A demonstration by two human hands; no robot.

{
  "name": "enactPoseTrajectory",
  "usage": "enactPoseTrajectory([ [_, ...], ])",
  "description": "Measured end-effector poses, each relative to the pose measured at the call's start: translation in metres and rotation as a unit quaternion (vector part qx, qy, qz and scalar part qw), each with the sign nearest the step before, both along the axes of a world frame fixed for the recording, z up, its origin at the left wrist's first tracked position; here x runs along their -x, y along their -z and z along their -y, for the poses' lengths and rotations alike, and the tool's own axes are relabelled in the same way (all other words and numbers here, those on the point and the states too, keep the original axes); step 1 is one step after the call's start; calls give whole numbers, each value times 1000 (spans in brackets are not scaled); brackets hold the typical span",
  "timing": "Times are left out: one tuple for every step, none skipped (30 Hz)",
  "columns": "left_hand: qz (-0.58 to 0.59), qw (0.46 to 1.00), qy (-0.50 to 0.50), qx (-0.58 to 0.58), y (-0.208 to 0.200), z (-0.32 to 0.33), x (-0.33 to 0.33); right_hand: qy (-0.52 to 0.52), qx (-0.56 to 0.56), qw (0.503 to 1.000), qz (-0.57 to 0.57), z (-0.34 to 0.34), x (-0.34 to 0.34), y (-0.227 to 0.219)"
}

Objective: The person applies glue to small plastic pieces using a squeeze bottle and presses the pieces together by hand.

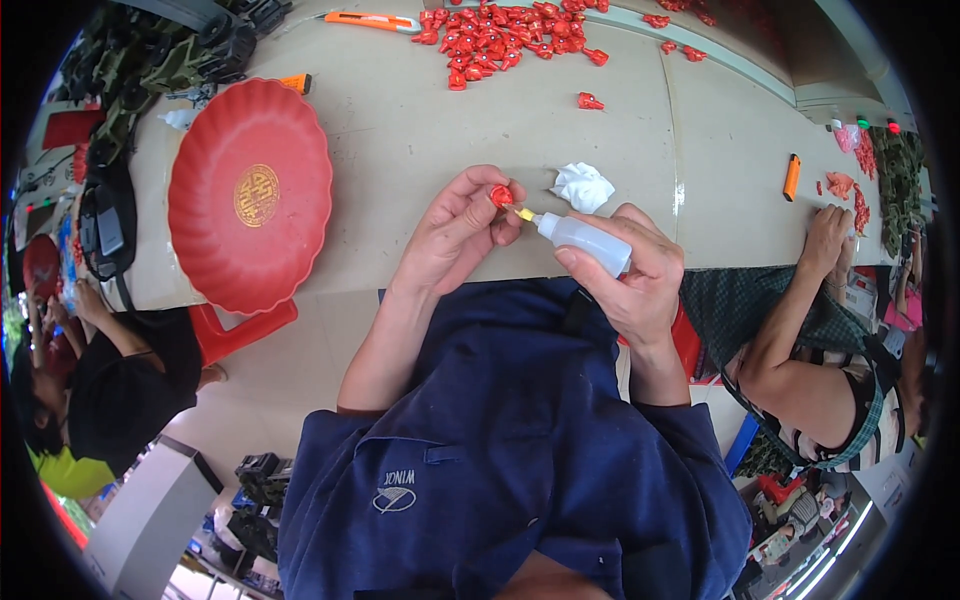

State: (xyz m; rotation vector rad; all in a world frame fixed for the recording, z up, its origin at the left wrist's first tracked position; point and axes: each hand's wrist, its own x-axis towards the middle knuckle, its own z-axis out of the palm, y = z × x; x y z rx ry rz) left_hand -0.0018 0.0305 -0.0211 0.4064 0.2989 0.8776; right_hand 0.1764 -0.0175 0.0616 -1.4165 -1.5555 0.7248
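Observation:
Between the thumb and fingers of my left hand (455, 225) is a small red plastic part (501, 196), held up over the near edge of the table. My right hand (640, 275) wraps round a translucent white squeeze bottle (588, 243), tilted so that its yellow tip (527, 214) points left. The tip is right beside the red part; I cannot tell whether they touch. A crumpled white tissue (582, 187) lies just beyond the bottle. Farther back is a pile of similar red parts (500, 40), with a single red part (590, 101) lying apart from it.
A scalloped red tray (300, 190) with a gold emblem stands at the left. An orange cutter (370, 21) lies at the back, another orange cutter (792, 177) at the right. Dark green toy vehicles (190, 55) crowd the far left. People sit at both sides; one's hand (825, 240) rests at the right.

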Motion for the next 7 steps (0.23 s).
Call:
enactPoseTrajectory([
  [-4,1000,2,0,0,0,0,-1,1,1000,-9,0,0,0],
  [-7,1000,4,1,0,0,0,-1,1,1000,-9,0,0,1],
  [-7,1000,4,1,0,0,0,-2,-2,1000,-11,0,0,2],
  [-5,1000,9,-1,1,-1,0,-2,-4,1000,-13,-1,-1,3],
  [-2,1000,13,-3,1,-1,0,-3,-5,1000,-13,-1,-1,2],
  [-6,1000,16,-1,0,-1,0,0,-2,1000,-2,-2,-1,1],
  [-9,1000,19,0,0,-1,1,3,1,1000,9,-2,-1,-1],
])
